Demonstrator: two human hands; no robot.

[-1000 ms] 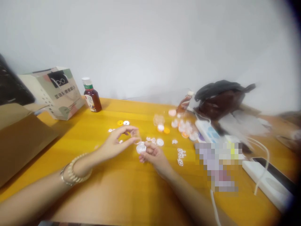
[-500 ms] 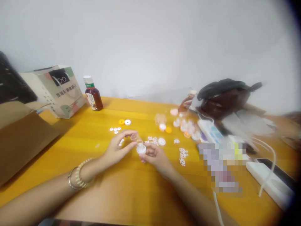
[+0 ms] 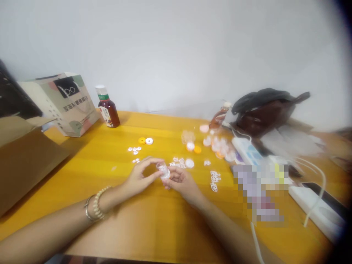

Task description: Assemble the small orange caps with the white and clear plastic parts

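Note:
My left hand closes its thumb and fingers round a small clear plastic cover, which is tilted. Its rim meets a small white round plastic piece pinched by my right hand. Whether the two parts are fastened together, I cannot tell. Just beyond my right hand lie white cut-out pieces and a white disc. More cut-out pieces lie to its right. Several small white round parts sit past my left hand, near an orange ring and a white ring.
Clear and pinkish plastic parts cluster at the right back, before a brown bottle and a dark bag. White power strips and cables line the right. Leftward stand a dark red bottle, a paper bag and a cardboard box.
My left hand has moved slightly right and down, bringing the clear cover from above the white round piece onto it. My right hand has stayed nearly in place.

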